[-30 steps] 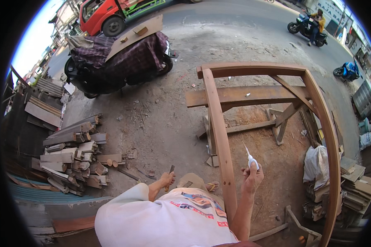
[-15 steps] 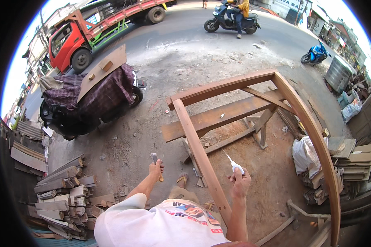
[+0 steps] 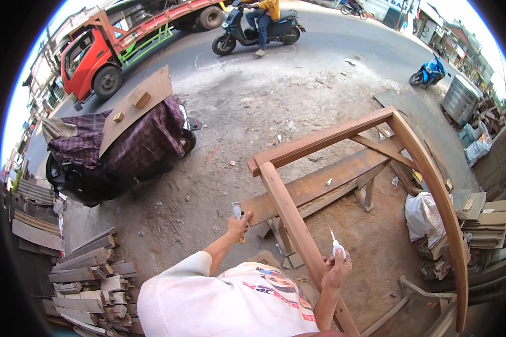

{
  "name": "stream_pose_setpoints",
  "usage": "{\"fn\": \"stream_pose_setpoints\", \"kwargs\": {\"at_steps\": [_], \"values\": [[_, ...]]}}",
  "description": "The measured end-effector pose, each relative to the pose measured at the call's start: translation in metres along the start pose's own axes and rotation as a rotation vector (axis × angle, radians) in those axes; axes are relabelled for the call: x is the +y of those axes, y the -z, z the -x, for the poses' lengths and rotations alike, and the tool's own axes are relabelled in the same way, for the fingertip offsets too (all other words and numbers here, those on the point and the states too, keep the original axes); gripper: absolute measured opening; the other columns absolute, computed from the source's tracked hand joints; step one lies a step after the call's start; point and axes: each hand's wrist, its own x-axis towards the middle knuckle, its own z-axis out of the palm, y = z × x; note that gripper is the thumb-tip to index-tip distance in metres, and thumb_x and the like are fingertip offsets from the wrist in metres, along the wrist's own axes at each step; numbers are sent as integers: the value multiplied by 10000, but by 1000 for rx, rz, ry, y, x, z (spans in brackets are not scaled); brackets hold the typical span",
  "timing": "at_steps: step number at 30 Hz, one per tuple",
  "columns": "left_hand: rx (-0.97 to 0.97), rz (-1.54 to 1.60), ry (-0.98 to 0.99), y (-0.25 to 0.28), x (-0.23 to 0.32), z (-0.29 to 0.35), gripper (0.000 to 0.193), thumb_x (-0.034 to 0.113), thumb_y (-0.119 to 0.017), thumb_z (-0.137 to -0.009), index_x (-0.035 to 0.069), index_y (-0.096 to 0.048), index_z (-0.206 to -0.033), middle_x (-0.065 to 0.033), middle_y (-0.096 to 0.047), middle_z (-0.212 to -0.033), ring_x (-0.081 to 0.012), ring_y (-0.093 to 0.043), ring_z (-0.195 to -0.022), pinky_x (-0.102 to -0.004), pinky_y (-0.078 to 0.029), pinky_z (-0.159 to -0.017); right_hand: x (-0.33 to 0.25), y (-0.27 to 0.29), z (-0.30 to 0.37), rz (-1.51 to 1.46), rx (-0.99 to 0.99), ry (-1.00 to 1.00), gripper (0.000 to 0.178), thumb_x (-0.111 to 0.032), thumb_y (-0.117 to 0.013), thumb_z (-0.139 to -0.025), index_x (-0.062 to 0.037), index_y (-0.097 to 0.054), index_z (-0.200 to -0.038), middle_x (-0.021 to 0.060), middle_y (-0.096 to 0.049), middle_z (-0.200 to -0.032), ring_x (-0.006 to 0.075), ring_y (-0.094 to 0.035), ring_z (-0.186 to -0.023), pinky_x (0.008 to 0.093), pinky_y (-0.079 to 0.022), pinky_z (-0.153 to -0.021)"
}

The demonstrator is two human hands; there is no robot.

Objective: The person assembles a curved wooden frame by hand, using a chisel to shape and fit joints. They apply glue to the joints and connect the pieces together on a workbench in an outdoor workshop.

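My left hand [image 3: 238,225] is closed around a flat-bladed tool [image 3: 236,210], grey metal above the fist and a wooden handle end below. This hand is by the left end of a brown plank [image 3: 309,185]; whether they touch I cannot tell. Closed on a small white glue bottle [image 3: 338,249], my right hand [image 3: 335,269] holds it upright with its long thin nozzle pointing up. A reddish-brown wooden frame [image 3: 292,216] lies across the plank, its near rail passing just left of my right hand. On the plank is a small white piece [image 3: 329,182].
Stacked wood offcuts [image 3: 84,286] lie at the lower left. A covered motorbike [image 3: 135,135] bears a board with blocks. At right are a white sack [image 3: 424,216] and piled boards [image 3: 486,222]. A scooter rider [image 3: 258,28] and a red truck [image 3: 90,62] are on the road.
Both hands have moved right, still holding the blade tool and the glue bottle; the left is now near the plank's end. The view has shifted. The scooter has travelled left along the road.
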Motion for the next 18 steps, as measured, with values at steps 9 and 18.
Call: {"fn": "stream_pose_setpoints", "kwargs": {"at_steps": [9, 18], "values": [[-150, -39, 5, 6, 3, -6, 496, 483, -795, -933, 9, -705, -1045, -49, -657, -790, -127, -614, -612, -276, -507, -555, 7, -34, -6, 161, -97, 13, 200, -219, -671, -1054, -21, -698, -1042, -20, -568, -746, 56, -510, -595, 319, -614, -757], [-170, 64, -9, 6, 0, -7, 485, 497, -815, -924, 36, -688, -1002, -29, -627, -762, -115, -583, -612, -277, -482, -558, 22, -74, -10, 303, -219, 62, 205, -195, -666, -1061, 6, -690, -1033, -19, -582, -737, 38, -517, -620, 259, -561, -705]]}}
